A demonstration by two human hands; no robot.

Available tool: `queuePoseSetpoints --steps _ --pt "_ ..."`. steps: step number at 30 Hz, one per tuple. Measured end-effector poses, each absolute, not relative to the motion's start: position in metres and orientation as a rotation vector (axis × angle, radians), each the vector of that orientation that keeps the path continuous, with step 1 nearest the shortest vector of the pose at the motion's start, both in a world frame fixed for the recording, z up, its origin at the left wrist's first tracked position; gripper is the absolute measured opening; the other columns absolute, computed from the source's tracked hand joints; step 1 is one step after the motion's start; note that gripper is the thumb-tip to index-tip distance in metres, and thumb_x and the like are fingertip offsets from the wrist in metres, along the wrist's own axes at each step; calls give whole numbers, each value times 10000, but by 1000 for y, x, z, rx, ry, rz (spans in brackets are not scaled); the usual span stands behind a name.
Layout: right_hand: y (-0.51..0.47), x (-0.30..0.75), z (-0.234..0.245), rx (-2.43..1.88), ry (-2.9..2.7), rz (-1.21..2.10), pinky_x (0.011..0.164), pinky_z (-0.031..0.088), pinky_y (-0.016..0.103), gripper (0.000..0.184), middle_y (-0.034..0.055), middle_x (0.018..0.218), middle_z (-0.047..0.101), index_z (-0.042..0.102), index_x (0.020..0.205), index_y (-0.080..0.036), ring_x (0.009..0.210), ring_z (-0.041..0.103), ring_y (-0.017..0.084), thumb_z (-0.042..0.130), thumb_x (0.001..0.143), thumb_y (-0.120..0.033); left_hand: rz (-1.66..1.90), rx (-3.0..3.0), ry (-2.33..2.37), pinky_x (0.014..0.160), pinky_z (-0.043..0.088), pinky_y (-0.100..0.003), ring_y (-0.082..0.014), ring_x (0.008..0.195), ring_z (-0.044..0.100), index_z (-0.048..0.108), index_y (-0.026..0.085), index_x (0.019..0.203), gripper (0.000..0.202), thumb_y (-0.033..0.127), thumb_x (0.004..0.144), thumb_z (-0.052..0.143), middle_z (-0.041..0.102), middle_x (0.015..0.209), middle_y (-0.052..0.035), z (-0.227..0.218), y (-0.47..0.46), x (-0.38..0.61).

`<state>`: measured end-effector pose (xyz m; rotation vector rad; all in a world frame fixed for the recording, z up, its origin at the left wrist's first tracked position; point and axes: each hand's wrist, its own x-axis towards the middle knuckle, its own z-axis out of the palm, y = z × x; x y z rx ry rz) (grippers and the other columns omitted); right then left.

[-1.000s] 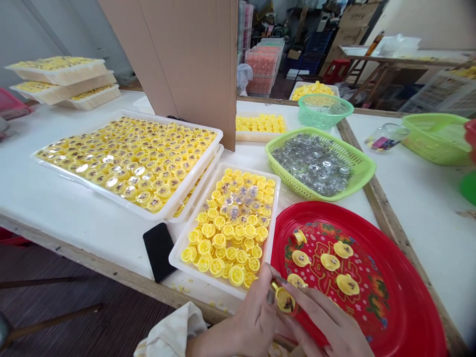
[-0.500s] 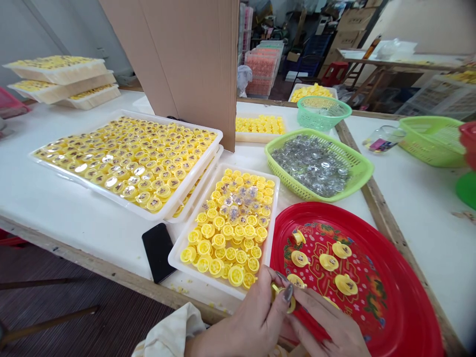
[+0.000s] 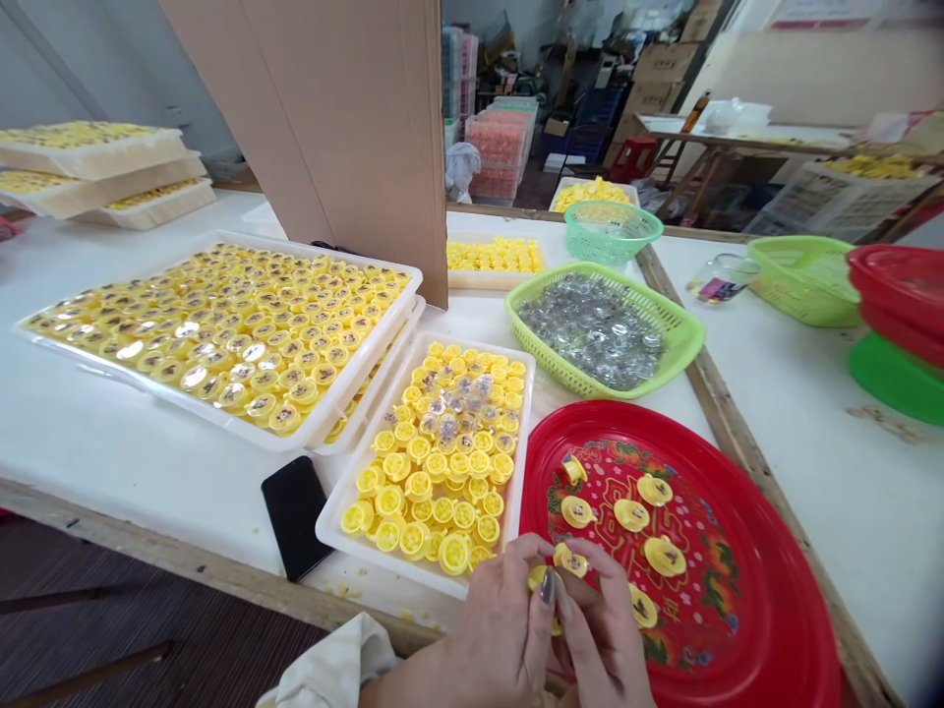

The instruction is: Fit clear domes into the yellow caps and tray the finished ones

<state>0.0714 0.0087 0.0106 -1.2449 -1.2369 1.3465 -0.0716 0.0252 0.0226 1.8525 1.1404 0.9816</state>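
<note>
Both my hands meet at the bottom edge, over the near rim of a red round tray. My left hand and my right hand pinch one small yellow plastic piece between their fingertips; most of it is hidden by the fingers. Several loose yellow pieces lie on the red tray. Just left of my hands stands a white tray of yellow ring-shaped caps, some topped with clear domes.
A green basket of clear domes sits behind the red tray. A large white tray of finished yellow pieces is at left, a black phone near the table edge, a cardboard sheet upright behind. More baskets and red bowls are at right.
My hands have drawn closer together and curled over the yellow piece, hiding more of it. The view has shifted to the right, bringing red bowls into sight.
</note>
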Motion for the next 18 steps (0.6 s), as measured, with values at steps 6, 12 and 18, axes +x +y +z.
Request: queuePoseSetpoints --steps 6,12,18 --pt "15 89 10 -1412 -1192 1237 726 592 247 367 70 1003 744 469 1219 -278 856 733 195 544 921 -479 801 1736 1108 881 496 -459 -280 1032 618 279 143 1299 357 336 999 269 562 1203 -200 18 28 -60" --pt "65 172 1 -1742 -1840 735 656 593 317 314 79 1004 744 599 1024 -254 852 728 251 491 900 -521 862 1853 1185 898 486 -398 -245 1063 556 484 203 1197 271 296 942 501 562 1116 -106 36 36 -88" --pt "76 195 -22 -1703 -2359 68 630 533 440 396 107 849 732 661 916 -220 773 674 309 326 954 -428 513 2110 1644 928 437 -534 -323 1068 536 599 184 1099 307 274 823 698 595 1099 -110 42 39 -139"
